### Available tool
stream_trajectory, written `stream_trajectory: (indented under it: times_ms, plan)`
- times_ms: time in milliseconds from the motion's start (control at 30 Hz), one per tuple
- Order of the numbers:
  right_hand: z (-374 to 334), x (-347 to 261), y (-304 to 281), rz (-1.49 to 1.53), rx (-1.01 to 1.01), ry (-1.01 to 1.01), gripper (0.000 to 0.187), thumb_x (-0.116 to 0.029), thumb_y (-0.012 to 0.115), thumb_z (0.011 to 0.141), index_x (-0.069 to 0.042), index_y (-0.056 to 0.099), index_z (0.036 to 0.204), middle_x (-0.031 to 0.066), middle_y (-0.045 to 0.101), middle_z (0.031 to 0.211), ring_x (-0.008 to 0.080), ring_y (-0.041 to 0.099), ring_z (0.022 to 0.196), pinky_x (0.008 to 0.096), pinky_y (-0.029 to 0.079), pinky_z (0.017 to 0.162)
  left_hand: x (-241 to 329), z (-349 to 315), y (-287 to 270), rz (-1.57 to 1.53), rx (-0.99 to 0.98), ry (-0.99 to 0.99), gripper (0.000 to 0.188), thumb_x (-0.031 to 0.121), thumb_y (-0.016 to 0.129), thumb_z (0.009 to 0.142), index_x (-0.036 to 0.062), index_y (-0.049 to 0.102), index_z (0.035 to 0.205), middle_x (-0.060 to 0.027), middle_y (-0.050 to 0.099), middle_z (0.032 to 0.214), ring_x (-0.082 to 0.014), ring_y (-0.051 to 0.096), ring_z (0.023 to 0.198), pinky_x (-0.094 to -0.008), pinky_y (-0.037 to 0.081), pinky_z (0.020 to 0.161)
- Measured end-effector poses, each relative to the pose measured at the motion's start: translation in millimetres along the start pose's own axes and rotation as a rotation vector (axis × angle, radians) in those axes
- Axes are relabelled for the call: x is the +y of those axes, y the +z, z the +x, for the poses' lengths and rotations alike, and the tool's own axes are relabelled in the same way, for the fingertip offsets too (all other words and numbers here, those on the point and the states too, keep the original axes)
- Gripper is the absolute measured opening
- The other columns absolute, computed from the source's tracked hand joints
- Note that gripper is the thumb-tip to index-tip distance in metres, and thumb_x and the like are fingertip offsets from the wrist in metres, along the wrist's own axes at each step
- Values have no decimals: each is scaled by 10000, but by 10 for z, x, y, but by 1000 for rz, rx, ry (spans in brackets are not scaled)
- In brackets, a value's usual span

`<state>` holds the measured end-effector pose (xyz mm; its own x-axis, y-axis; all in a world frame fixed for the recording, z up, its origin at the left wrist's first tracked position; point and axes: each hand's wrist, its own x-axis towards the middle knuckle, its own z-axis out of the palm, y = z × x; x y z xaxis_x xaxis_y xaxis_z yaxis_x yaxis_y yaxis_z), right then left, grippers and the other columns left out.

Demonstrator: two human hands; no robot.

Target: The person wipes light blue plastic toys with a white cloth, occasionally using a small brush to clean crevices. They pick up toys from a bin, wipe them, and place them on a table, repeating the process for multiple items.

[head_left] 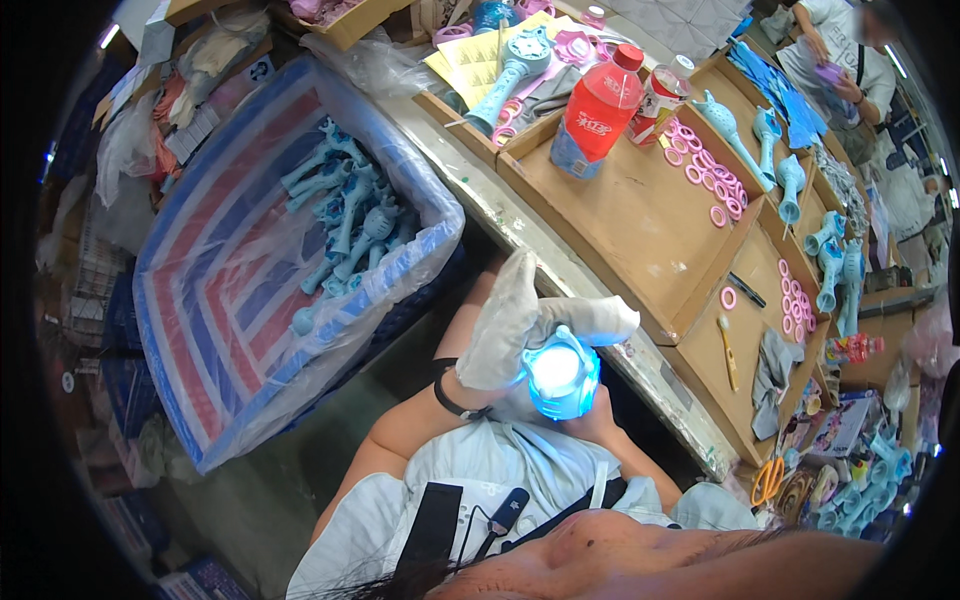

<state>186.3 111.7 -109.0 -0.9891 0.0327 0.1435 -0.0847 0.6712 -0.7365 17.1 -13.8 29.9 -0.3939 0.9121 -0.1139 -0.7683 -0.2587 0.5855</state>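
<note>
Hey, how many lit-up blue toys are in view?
1: the glowing blue toy, by the gloved left hand. Any lit ones deep in the toy pile would be hidden.

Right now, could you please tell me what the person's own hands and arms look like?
The left hand wears a greyish-white glove, with a black band around the wrist. The right hand is mostly hidden, so whether it is gloved cannot be told; no band shows at its wrist. Pale sleeves leave both forearms uncovered.

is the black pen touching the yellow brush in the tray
Apart: the head view shows bare cardboard between the black pen and the yellow brush in the tray.
</note>
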Motion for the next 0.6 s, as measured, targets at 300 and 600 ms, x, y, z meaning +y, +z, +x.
stream_trajectory:
  times_ms: [300,600]
  plan:
    - [27,-18,50,-164,147,-60,772,-261,789,673,51,400,1261,194,666,861,370,667,752,418,537,642,-97,-52,76,261,90,263,993,671,-6,916,-98,551,1209,-178,638,1132,-237,584,1096,-333,316,1082]
    - [184,-334,-120,32,110,130,625,-154,712,693,9,448,1235,212,647,819,387,646,715,440,523,618,-192,-22,-73,430,308,368,779,572,153,986,-42,630,1044,-151,667,1009,-194,620,992,-319,438,962]
